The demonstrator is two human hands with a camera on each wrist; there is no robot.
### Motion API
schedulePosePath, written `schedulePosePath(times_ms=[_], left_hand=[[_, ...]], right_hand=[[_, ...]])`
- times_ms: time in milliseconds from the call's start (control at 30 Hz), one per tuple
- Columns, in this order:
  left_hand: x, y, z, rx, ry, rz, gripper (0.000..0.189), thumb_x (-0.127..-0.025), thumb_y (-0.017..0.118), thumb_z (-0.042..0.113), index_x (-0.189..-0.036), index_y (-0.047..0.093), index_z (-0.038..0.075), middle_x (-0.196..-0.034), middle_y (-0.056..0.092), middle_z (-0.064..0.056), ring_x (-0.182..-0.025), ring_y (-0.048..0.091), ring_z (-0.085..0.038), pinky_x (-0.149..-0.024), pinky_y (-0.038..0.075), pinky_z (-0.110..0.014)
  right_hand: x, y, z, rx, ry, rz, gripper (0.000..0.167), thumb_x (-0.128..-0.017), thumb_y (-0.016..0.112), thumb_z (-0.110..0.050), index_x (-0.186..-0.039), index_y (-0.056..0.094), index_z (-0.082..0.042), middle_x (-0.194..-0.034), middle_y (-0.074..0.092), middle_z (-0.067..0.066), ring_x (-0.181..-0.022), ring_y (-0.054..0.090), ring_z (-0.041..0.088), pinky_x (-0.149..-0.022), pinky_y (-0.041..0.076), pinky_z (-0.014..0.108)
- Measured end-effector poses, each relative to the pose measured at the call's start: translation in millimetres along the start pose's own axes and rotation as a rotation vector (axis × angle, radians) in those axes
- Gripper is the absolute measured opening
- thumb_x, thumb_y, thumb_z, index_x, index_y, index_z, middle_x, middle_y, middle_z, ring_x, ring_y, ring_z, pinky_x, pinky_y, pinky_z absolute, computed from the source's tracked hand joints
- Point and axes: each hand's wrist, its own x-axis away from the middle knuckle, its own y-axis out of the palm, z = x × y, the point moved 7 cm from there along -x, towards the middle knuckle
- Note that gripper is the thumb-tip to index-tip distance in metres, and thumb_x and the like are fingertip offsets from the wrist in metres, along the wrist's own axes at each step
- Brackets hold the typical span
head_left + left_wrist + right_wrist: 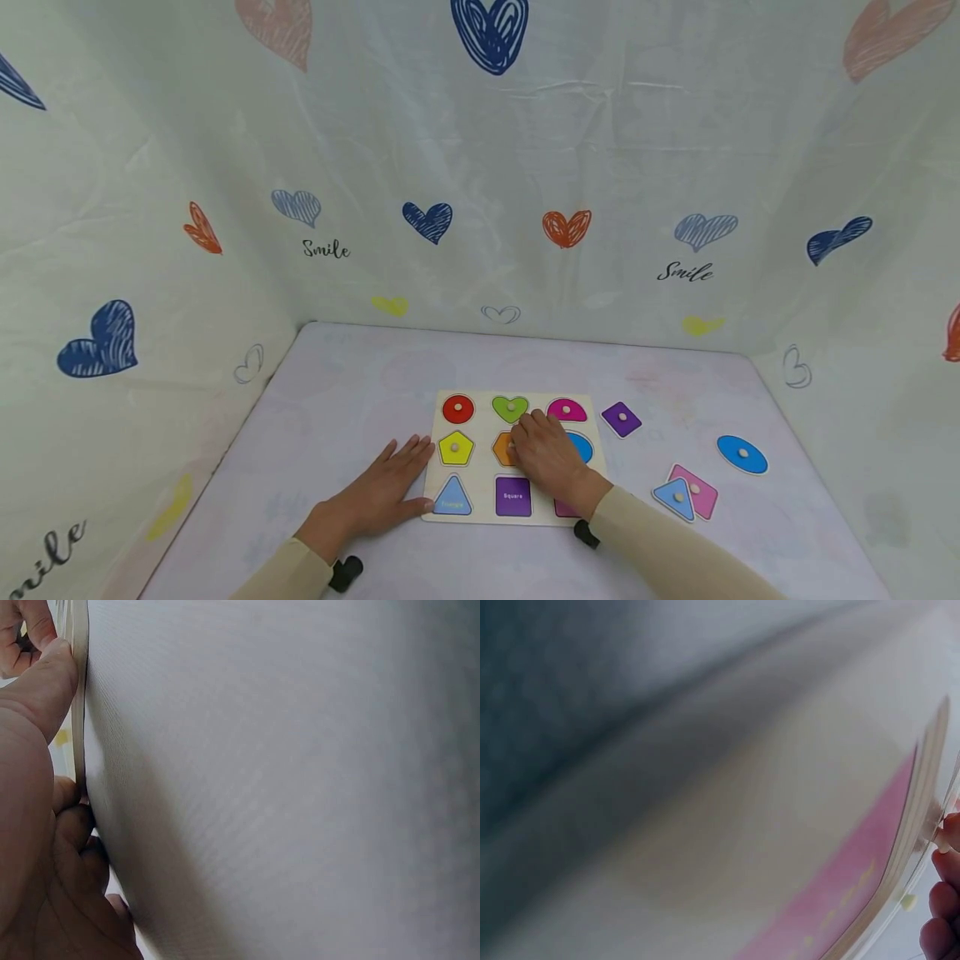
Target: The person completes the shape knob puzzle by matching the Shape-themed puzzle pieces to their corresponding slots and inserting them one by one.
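Cream shape-puzzle board (pixel 483 429) on desk (pixel 360 375); left hand (pixel 384 492) at board's 9 o'clock edge, fingers straight, thumb on 8 o'clock corner; right hand (pixel 551 457) over board, fingers narrow, pinching orange hexagon piece (pixel 501 449) at board centre; off board, purple square piece (pixel 615 422) between 2 and 3 o'clock; blue oval piece (pixel 738 460) at 3; light-blue triangle piece (pixel 670 500) overlaps pink piece (pixel 703 500) between 3 and 4.
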Motion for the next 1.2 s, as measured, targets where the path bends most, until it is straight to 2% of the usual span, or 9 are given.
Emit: schedulePosePath(times_ms=[300,500,733,967,1200], left_hand=[[0.7,-0.3,1.1,0.015,-0.003,-0.003,0.096,-0.094,0.070,0.062,-0.168,0.029,0.016,-0.175,0.029,0.001,-0.165,0.018,-0.023,-0.134,0.013,-0.053],[0.3,1.2,0.5,0.023,0.011,-0.009,0.096,-0.094,0.069,0.062,-0.168,0.029,0.016,-0.175,0.028,0.001,-0.165,0.017,-0.023,-0.134,0.012,-0.054],[0.7,0.9,0.3,0.021,0.008,-0.009,0.096,-0.094,0.069,0.062,-0.168,0.029,0.015,-0.175,0.028,0.000,-0.165,0.017,-0.024,-0.134,0.012,-0.054],[1.2,1.2,0.3,0.003,0.004,-0.007,0.095,-0.095,0.069,0.061,-0.168,0.029,0.014,-0.175,0.028,0.000,-0.165,0.018,-0.023,-0.134,0.012,-0.053],[1.9,-2.1,2.9,0.012,0.002,-0.002,0.095,-0.094,0.071,0.059,-0.167,0.031,0.014,-0.175,0.030,-0.002,-0.164,0.019,-0.025,-0.134,0.013,-0.054]], right_hand=[[0.3,-5,1,-0.009,0.004,0.044,0.023,-0.102,0.070,-0.031,-0.102,0.069,-0.008,-0.093,0.062,0.003,-0.089,0.052,0.019,-0.076,0.048,0.030],[2.8,-18,8,-0.029,0.016,0.050,0.016,-0.102,0.072,-0.022,-0.105,0.069,-0.006,-0.096,0.064,0.004,-0.090,0.052,0.019,-0.085,0.057,0.032],[7.4,-26,25,0.004,0.041,0.070,0.016,-0.101,0.071,-0.020,-0.104,0.071,-0.004,-0.092,0.063,0.005,-0.087,0.051,0.022,-0.081,0.051,0.033],[16.6,-29,42,-0.071,0.114,0.121,0.016,-0.100,0.072,-0.020,-0.105,0.072,-0.005,-0.097,0.066,0.006,-0.091,0.054,0.024,-0.078,0.051,0.036],[27.3,-30,57,-0.070,0.139,0.123,0.017,-0.099,0.075,-0.021,-0.102,0.070,-0.005,-0.093,0.063,0.006,-0.088,0.052,0.023,-0.075,0.049,0.035]])
